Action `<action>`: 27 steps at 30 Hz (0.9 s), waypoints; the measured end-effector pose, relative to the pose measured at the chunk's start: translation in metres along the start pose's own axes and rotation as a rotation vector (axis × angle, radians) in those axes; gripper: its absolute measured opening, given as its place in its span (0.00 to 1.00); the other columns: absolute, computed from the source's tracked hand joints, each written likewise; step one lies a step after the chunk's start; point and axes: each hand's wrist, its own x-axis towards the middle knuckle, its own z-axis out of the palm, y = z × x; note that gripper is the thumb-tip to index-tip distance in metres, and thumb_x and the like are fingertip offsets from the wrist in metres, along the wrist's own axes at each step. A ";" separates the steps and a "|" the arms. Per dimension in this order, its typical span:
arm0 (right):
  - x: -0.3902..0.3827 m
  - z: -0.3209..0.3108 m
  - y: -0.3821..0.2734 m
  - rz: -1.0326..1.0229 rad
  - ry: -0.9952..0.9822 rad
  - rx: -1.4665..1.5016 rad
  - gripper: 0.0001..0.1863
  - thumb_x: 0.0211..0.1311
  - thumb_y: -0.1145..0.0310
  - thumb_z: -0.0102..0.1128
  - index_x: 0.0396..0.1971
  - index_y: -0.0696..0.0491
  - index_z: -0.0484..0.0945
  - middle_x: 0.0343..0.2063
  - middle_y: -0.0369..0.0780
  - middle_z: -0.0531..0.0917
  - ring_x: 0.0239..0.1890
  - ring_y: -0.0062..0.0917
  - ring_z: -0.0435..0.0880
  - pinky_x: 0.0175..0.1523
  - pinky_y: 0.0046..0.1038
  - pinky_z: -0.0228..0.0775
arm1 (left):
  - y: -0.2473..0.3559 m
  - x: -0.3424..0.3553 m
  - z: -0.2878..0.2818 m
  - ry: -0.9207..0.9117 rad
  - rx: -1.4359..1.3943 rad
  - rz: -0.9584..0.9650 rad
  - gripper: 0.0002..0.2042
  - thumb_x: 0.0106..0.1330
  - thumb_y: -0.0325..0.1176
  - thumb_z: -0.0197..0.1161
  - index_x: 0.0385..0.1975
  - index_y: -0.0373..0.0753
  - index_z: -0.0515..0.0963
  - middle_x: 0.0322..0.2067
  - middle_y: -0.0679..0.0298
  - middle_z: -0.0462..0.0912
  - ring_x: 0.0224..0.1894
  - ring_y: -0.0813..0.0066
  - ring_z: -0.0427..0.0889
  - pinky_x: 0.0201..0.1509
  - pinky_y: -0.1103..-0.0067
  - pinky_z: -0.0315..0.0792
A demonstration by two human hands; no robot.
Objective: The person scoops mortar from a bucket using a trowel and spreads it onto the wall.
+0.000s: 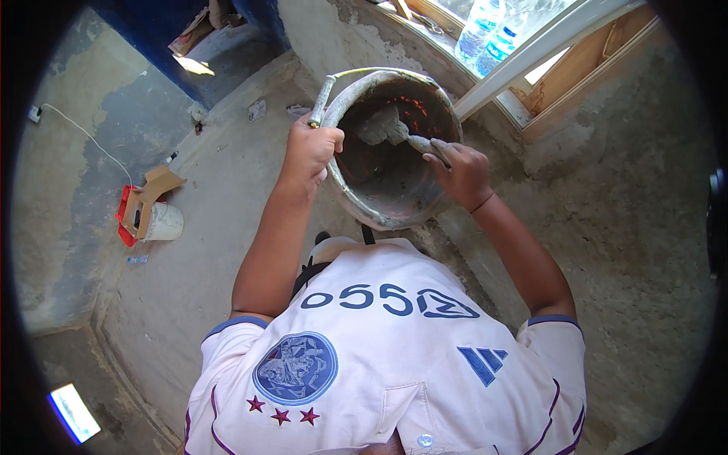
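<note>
A mortar-caked bucket (pixel 356 206) is held tilted in front of my chest, its mouth facing me. Closed at its left rim, my left hand (pixel 311 150) grips the bucket beside the end of its wire handle's pale grip (pixel 323 100). In my right hand (pixel 464 173) is a trowel, my fingers wrapped round its handle. The trowel's blade (pixel 384 127), coated in grey mortar, is inside the bucket mouth. Grey residue and small orange patches show on the bucket's inner wall. How much mortar lies at the bottom is hard to make out.
Plastic water bottles (pixel 485 38) stand on the window ledge at upper right, beside a white frame bar (pixel 546 61). On the floor to the left, a white tub (pixel 164 222) sits by an open cardboard box (pixel 159 184) and a red item. A white cable (pixel 87 136) hangs down the wall.
</note>
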 end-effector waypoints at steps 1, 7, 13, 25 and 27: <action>-0.002 -0.002 0.001 0.001 0.000 -0.001 0.13 0.54 0.58 0.63 0.34 0.51 0.82 0.23 0.40 0.82 0.24 0.33 0.82 0.28 0.32 0.73 | -0.002 0.002 -0.001 -0.001 0.000 0.000 0.15 0.34 0.15 0.55 0.27 0.31 0.74 0.23 0.66 0.72 0.23 0.76 0.68 0.23 0.79 0.63; -0.014 -0.017 0.003 -0.054 0.062 0.061 0.13 0.52 0.60 0.65 0.33 0.52 0.82 0.26 0.40 0.83 0.26 0.32 0.83 0.31 0.30 0.74 | -0.017 0.015 -0.011 0.005 -0.033 -0.029 0.16 0.34 0.15 0.55 0.28 0.30 0.74 0.25 0.64 0.74 0.25 0.75 0.70 0.24 0.79 0.64; -0.050 -0.028 -0.007 0.125 0.172 0.217 0.15 0.53 0.61 0.65 0.36 0.56 0.81 0.29 0.44 0.83 0.30 0.37 0.83 0.35 0.29 0.74 | -0.042 0.027 -0.045 0.059 -0.073 -0.107 0.14 0.34 0.15 0.55 0.27 0.29 0.73 0.23 0.63 0.73 0.22 0.75 0.71 0.22 0.79 0.64; -0.119 0.064 -0.023 1.035 -0.244 1.245 0.16 0.68 0.64 0.46 0.50 0.57 0.66 0.31 0.34 0.73 0.27 0.14 0.71 0.29 0.18 0.66 | -0.166 0.095 -0.070 0.413 -0.122 -0.245 0.16 0.34 0.17 0.55 0.29 0.28 0.73 0.24 0.63 0.72 0.24 0.72 0.71 0.28 0.76 0.65; -0.139 0.092 -0.017 1.122 -0.268 1.311 0.17 0.68 0.64 0.46 0.51 0.56 0.65 0.31 0.34 0.73 0.26 0.14 0.71 0.27 0.19 0.65 | -0.210 0.101 -0.081 0.473 -0.150 -0.332 0.17 0.33 0.17 0.55 0.30 0.28 0.73 0.25 0.63 0.72 0.25 0.72 0.72 0.29 0.75 0.66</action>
